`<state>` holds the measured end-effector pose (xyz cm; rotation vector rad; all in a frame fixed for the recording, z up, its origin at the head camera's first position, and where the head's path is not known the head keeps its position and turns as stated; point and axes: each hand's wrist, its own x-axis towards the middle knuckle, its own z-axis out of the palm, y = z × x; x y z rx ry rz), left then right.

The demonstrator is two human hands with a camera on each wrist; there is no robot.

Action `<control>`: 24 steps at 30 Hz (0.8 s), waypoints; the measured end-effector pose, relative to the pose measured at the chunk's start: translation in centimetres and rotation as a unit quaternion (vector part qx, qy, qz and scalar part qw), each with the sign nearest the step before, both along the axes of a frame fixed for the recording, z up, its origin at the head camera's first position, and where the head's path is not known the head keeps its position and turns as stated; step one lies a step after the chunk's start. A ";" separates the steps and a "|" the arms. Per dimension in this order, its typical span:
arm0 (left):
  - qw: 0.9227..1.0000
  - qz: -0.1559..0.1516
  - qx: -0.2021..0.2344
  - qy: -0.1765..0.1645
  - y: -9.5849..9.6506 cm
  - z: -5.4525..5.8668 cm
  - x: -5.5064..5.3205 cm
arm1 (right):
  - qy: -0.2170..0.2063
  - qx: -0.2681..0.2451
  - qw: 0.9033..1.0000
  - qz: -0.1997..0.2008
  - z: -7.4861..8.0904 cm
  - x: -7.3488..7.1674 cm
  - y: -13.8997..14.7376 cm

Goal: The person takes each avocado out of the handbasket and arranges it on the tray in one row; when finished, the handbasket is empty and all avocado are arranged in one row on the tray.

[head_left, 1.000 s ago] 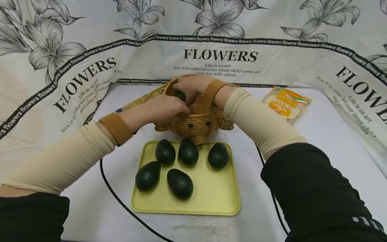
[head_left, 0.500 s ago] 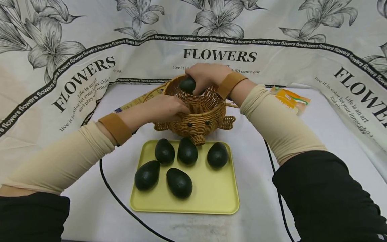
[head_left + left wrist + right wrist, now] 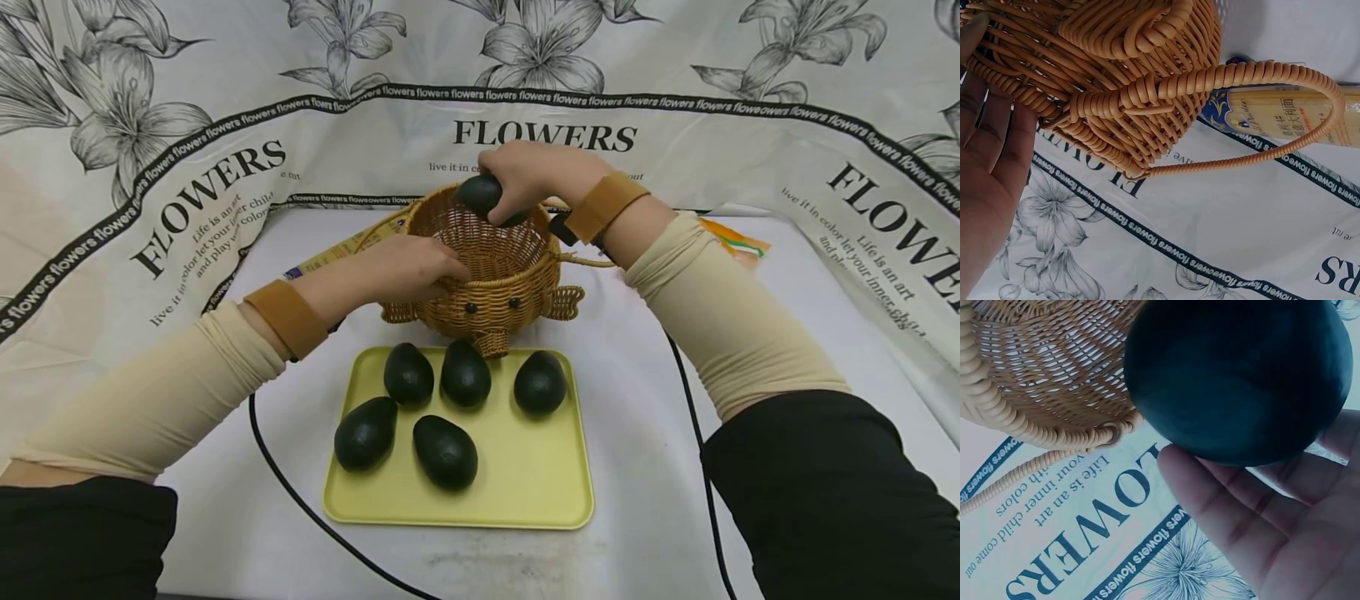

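Note:
A brown wicker basket (image 3: pixel 487 293) with black eyes, ears and a snout stands behind the yellow tray (image 3: pixel 532 483). My left hand (image 3: pixel 412 267) grips the basket's left rim; in the left wrist view its thumb and fingers (image 3: pixel 1016 144) lie on either side of that rim. Above the basket's back right rim, my right hand (image 3: pixel 543 177) holds a dark green avocado (image 3: pixel 478 194). The right wrist view shows this avocado (image 3: pixel 1241 375) close up against the fingers (image 3: pixel 1210 494). Several more avocados lie on the tray, one of them (image 3: pixel 446 452) near its middle.
A yellow noodle packet (image 3: pixel 341 250) lies behind the left hand. An orange food bag (image 3: pixel 738 240) is partly hidden by the right forearm. Black cables (image 3: pixel 300 508) run over the white table on both sides. A flower-printed cloth (image 3: pixel 360 150) hangs behind.
My right hand has lifted the avocado up out of the basket and moved right and back. The left hand has stayed on the rim. The tray's avocados have not moved.

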<state>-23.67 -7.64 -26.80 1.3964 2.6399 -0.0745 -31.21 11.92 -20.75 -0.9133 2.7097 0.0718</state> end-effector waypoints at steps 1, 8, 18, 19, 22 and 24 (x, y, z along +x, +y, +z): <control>1.000 0.000 0.000 -0.001 0.0 0.0 0.0 | 0.000 -0.001 1.000 -0.003 0.1 0.1 0.1; 1.000 -0.004 -0.002 -0.005 0.0 0.0 -0.1 | -0.001 -0.004 1.000 -0.025 0.4 0.9 1.0; 1.000 -0.007 -0.007 0.003 0.0 0.0 -0.2 | 0.006 -0.010 0.999 -0.038 0.7 2.5 1.5; 1.000 -0.006 -0.009 0.003 0.0 0.0 -0.2 | 0.008 -0.010 0.999 -0.040 0.7 2.6 1.6; 1.000 -0.003 -0.013 0.001 0.0 0.0 -0.2 | 0.008 -0.005 0.999 -0.046 0.7 2.9 1.6; 1.000 -0.002 -0.016 0.000 0.1 0.0 -0.2 | 0.008 -0.005 0.999 -0.046 0.6 3.0 1.7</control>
